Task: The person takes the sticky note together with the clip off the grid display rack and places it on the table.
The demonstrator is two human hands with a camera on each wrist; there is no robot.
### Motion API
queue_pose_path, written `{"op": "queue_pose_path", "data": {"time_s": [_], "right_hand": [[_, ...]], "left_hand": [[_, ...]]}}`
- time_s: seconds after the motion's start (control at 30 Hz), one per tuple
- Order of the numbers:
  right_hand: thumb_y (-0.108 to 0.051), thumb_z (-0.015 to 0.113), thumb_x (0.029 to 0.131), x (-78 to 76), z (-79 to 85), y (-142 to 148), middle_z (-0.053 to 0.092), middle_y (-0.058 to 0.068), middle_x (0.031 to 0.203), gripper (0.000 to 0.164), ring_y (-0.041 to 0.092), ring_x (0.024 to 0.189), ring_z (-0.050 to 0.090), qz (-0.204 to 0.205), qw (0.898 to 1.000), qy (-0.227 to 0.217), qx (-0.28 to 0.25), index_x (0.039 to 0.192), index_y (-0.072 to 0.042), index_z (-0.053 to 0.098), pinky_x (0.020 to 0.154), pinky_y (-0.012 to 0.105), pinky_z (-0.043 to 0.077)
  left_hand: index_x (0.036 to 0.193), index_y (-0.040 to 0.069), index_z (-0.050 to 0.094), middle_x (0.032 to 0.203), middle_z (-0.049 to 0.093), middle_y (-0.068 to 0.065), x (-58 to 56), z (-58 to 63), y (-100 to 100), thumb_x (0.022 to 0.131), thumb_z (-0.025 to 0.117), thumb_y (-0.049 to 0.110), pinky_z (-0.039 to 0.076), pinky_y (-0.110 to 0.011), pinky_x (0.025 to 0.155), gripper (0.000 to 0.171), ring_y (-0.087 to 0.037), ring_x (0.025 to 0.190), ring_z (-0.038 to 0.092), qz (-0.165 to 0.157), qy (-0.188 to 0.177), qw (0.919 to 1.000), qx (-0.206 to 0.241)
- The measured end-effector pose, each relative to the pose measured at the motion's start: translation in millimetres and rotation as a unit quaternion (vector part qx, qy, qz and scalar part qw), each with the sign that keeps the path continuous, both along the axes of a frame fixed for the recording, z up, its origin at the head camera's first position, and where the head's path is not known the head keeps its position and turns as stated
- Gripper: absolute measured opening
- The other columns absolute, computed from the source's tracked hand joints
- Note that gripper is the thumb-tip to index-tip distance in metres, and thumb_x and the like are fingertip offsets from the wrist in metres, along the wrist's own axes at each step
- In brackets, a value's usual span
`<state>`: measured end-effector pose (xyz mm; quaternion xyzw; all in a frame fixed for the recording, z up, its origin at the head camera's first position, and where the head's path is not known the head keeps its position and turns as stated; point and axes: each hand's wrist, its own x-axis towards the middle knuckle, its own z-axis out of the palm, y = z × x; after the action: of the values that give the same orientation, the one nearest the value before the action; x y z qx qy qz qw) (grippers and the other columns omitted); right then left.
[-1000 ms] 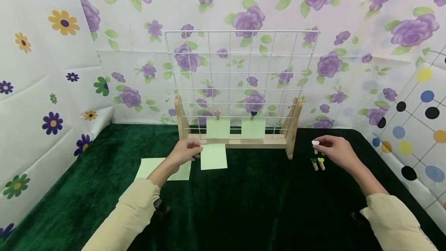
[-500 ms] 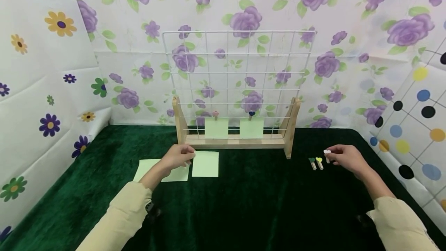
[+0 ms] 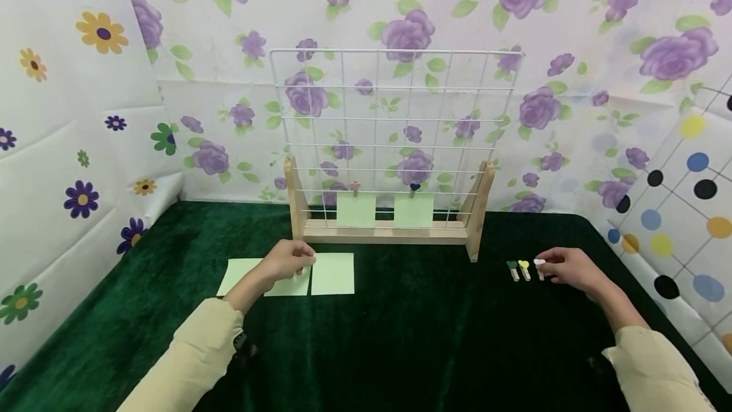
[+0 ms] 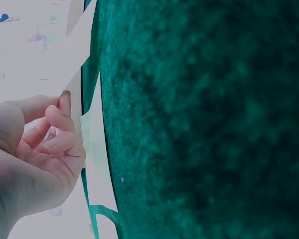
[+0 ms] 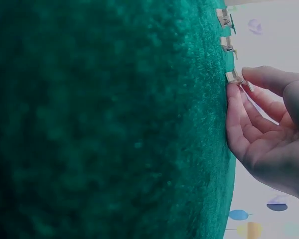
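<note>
The green cloth (image 3: pixel 400 336) looks like velvet, soft-piled and mostly matt, with a faint sheen along its ridges and a napped, flecked texture close up. The loose sheets (image 3: pixel 333 274) look like plain paper, smooth and matt; the hung sheets (image 3: pixel 356 212) share that finish. The stand (image 3: pixel 386 239) is pale wood, smooth-faced. Its grid (image 3: pixel 394 51) is thin wire, seemingly metal with a smooth white coating. The clips (image 3: pixel 527 274) have bare-looking wooden bodies; whether their smooth hearts (image 3: pixel 523 265) are painted wood or plastic is unclear. The backdrop (image 3: pixel 229 97) is smooth, creased sheeting with slight gloss. The sleeves (image 3: pixel 183 348) are matt, puckered cloth.
</note>
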<state>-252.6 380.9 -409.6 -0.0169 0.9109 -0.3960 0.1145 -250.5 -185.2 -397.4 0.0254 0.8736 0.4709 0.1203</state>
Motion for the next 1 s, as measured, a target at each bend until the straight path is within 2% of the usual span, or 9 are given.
{"op": "queue_pose_path", "data": {"time_s": [0.37, 0.7, 1.0], "right_hand": [[-0.02, 0.059, 0.097, 0.8, -1.3, -3.8, 0.064, 0.014, 0.102, 0.041, 0.021, 0.089, 0.063, 0.004, 1.0, 0.006, -0.009, 0.122, 0.013, 0.054, 0.07, 0.032, 0.055], [-0.019, 0.06, 0.097, 1.4, -1.8, -3.7, 0.064, 0.013, 0.102, 0.039, 0.021, 0.087, 0.061, 0.012, 1.0, 0.017, 0.003, 0.121, 0.012, 0.056, 0.069, 0.032, 0.054], [-0.022, 0.06, 0.097, -0.1, -4.2, -1.7, 0.06, 0.016, 0.108, 0.041, 0.021, 0.085, 0.058, 0.012, 1.0, 0.011, 0.012, 0.123, 0.01, 0.055, 0.069, 0.032, 0.053]], "left_hand": [[0.109, -0.003, 0.063, 0.086, 0.061, -0.007, -3.5, -7.2, -6.0, 0.096, 0.058, 0.011, 0.037, -0.027, 0.051, 0.019, -0.016, 0.063, 0.05, 0.008, 0.001, 1.0, 0.004], [0.106, -0.003, 0.067, 0.084, 0.062, -0.006, -4.6, -7.0, -5.4, 0.096, 0.059, 0.01, 0.036, -0.026, 0.048, 0.019, -0.017, 0.063, 0.054, -0.006, 0.014, 0.9998, 0.011], [0.105, -0.003, 0.068, 0.081, 0.061, -0.008, -3.3, -7.1, -3.4, 0.097, 0.059, 0.011, 0.035, -0.025, 0.047, 0.019, -0.016, 0.06, 0.051, -0.002, 0.011, 0.9999, 0.006]]}}
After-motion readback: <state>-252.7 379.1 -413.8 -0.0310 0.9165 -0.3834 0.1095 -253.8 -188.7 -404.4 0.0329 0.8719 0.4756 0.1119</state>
